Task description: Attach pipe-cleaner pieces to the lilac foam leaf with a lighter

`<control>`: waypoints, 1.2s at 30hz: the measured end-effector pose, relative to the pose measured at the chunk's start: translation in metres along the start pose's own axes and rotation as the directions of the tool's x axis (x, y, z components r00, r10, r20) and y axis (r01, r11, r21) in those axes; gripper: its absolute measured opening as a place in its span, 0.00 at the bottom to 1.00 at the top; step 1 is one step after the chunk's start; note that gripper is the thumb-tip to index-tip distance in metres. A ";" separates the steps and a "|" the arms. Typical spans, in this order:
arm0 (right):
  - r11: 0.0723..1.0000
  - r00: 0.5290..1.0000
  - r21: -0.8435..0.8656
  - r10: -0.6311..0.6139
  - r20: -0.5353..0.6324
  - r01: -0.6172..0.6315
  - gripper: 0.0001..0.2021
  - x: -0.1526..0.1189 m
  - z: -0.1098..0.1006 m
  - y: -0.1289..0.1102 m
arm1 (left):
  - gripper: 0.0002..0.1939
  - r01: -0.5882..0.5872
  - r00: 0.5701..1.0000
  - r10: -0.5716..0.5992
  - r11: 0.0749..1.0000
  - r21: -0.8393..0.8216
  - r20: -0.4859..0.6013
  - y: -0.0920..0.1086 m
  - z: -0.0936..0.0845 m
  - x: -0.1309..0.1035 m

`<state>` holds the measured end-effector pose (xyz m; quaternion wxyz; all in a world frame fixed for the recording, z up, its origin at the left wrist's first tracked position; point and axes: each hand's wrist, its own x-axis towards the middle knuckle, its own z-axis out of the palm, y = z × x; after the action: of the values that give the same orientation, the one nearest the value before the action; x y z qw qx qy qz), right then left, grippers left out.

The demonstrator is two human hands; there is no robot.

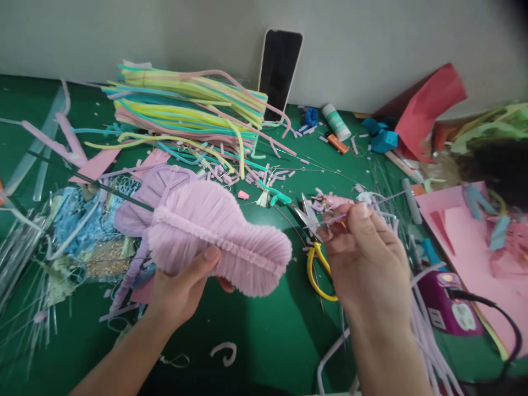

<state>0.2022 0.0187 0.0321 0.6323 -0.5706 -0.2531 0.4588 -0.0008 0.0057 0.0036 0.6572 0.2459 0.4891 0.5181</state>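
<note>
A fuzzy pale purple gourd-shaped piece [231,212] with a raised ridge along its middle is held over the table in my left hand [185,286], thumb on its face and fingers beneath. A dark green stick [119,192] runs from its left end. Behind that end show purple looped petal shapes [154,192]. To the right, my right hand [363,247] pinches a thin purple strand [338,218] between thumb and fingers. Beside the right hand's fingertips lie scissors with yellow handles [313,269], their blades spread apart.
Bundles of coloured pipe cleaners [190,110] lie at the back, by a phone [280,71] leaning on the wall. Blue tassels [78,220] sit left. A purple device [447,302] with a black cable and pink sheets [466,242] are at right. Cut bits litter the green table [264,341].
</note>
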 end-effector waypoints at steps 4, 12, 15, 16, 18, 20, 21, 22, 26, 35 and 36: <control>1.000 0.997 -0.002 -0.021 0.067 0.022 0.11 -0.007 0.005 0.001 | 0.15 0.224 0.965 -0.248 0.950 0.218 0.087 -0.002 -0.005 0.005; 1.000 0.994 -0.004 -0.031 0.110 0.031 0.12 -0.019 0.015 0.000 | 0.25 0.297 0.777 -0.622 0.498 0.815 0.097 0.012 -0.024 0.023; 0.998 0.991 -0.023 -0.048 0.123 0.052 0.11 -0.023 0.016 0.000 | 0.26 0.196 0.876 -0.478 0.224 0.955 -0.068 0.030 -0.034 0.020; 0.997 0.990 -0.033 -0.060 0.129 0.065 0.11 -0.024 0.016 0.001 | 0.26 0.170 0.918 -0.381 0.123 0.978 -0.111 0.037 -0.034 0.017; 0.993 0.985 -0.059 -0.089 0.147 0.098 0.11 -0.026 0.017 0.002 | 0.27 0.065 0.984 -0.167 0.044 0.997 -0.057 0.049 -0.027 0.007; 0.987 0.977 -0.080 -0.124 0.175 0.140 0.11 -0.027 0.018 0.002 | 0.18 -0.162 0.983 0.120 0.182 0.970 0.141 0.057 -0.011 -0.003; 0.983 0.972 -0.088 -0.141 0.188 0.160 0.11 -0.028 0.018 0.002 | 0.14 -0.292 0.947 0.211 0.240 0.926 0.244 0.059 -0.001 -0.006; 0.979 0.967 -0.099 -0.157 0.201 0.179 0.11 -0.028 0.018 0.001 | 0.10 -0.394 0.913 0.237 0.298 0.870 0.332 0.061 0.009 -0.008; 0.949 0.945 -0.194 -0.193 0.264 0.248 0.12 -0.026 0.019 -0.005 | 0.06 -0.574 0.808 0.158 0.428 0.698 0.568 0.063 0.038 0.001; 0.905 0.922 -0.332 -0.140 0.361 0.267 0.11 -0.020 0.015 -0.009 | 0.03 -0.566 0.780 0.005 0.431 0.702 0.626 0.063 0.049 0.016; 0.902 0.919 -0.340 -0.132 0.371 0.267 0.11 -0.019 0.015 -0.008 | 0.03 -0.569 0.777 -0.002 0.426 0.703 0.630 0.062 0.049 0.017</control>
<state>0.1831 0.0106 0.0471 0.4992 -0.5663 -0.5010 0.4233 0.0154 0.0515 0.0681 0.4448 0.7611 0.4214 0.2129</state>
